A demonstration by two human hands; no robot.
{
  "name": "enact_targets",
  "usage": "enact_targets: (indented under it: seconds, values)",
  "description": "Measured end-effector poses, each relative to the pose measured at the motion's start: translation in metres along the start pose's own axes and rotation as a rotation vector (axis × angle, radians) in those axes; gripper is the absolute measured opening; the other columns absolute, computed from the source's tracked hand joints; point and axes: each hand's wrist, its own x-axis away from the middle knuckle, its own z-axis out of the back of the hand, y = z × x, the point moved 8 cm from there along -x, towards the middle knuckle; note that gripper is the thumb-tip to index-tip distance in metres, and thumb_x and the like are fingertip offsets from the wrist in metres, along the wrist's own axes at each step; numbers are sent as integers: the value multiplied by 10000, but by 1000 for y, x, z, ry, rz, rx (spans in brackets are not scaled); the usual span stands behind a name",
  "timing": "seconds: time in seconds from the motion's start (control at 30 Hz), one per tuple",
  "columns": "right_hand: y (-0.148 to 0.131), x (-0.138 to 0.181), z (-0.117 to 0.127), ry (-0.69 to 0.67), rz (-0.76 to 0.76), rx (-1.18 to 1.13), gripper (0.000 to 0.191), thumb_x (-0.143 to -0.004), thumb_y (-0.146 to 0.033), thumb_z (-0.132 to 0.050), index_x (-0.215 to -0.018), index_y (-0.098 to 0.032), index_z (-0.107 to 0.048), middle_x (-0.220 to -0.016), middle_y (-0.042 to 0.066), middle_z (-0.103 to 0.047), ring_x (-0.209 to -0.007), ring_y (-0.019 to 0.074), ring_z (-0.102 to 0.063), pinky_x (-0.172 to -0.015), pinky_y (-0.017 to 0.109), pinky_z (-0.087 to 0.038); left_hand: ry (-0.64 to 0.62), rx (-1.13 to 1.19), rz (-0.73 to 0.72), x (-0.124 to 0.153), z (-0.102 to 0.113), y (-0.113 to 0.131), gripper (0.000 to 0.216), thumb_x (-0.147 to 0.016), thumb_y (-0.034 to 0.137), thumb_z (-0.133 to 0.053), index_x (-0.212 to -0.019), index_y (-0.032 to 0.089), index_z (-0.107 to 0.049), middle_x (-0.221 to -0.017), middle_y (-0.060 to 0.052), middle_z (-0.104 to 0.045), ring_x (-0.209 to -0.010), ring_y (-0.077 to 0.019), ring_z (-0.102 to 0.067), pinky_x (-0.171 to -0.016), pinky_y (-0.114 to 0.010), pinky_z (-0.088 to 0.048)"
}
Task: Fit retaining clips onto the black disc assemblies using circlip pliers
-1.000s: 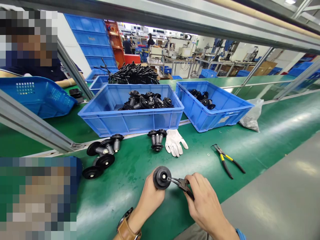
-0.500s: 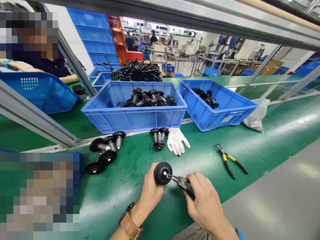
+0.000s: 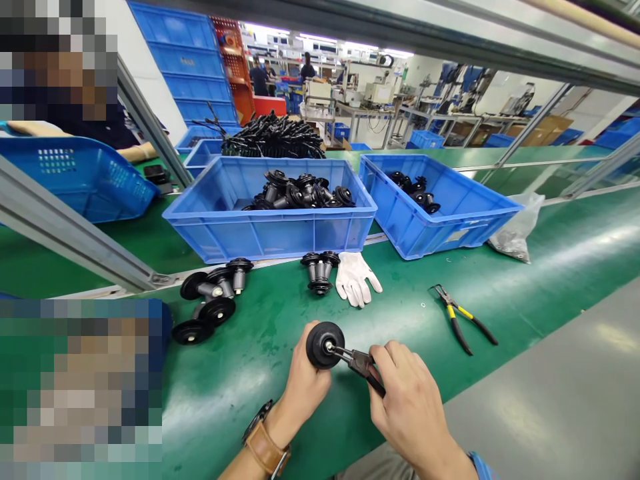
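Observation:
My left hand (image 3: 301, 383) is closed around a black flanged part (image 3: 320, 339), its round face turned up toward me with a small white shaft end in the centre. In my right hand (image 3: 407, 393) are circlip pliers (image 3: 361, 362) with dark handles, their thin tips touching the centre of that face. A small ring seems to sit at the tips, partly hidden. A second pair of pliers with yellow and black handles (image 3: 463, 320) lies to the right. Close to it is a tiny loose ring (image 3: 423, 305). A white glove (image 3: 356, 280) lies ahead of my hands.
Two blue crates (image 3: 270, 230) (image 3: 445, 230) with black parts stand along the back of the green bench (image 3: 240, 393). Several similar parts (image 3: 215, 311) lie at left, and a small group (image 3: 320, 273) beside the glove. A clear bag (image 3: 517, 230) sits at right. A co-worker's arm (image 3: 135, 152) shows at left.
The plier tips have moved slightly left, from the edge of the shaft end onto it, carrying the small ring. My left hand keeps its hold on the flanged part.

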Motion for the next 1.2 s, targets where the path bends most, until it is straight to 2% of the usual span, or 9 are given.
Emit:
enact_targets:
  seconds: [0.53,1.2]
  values:
    - [-6,-2,7,15,-9,74,162,-831,-90,-483,-902,-235,-491,-804,16,-471,-700,213,-383,-644,327,-244,-13,31,25,1,-2,-1,332,-755,-26,-442,-968,210,-536,-888,-7,-569,-790,-156,-545,-756,-269,-474]
    - [-8,-3,4,-7,5,173,211,-743,-56,-482,-832,-243,-439,-756,9,-467,-667,210,-431,-644,334,-264,14,14,20,0,0,-1,275,-749,4,-457,-916,208,-534,-858,-9,-555,-761,-156,-528,-733,-275,-470]
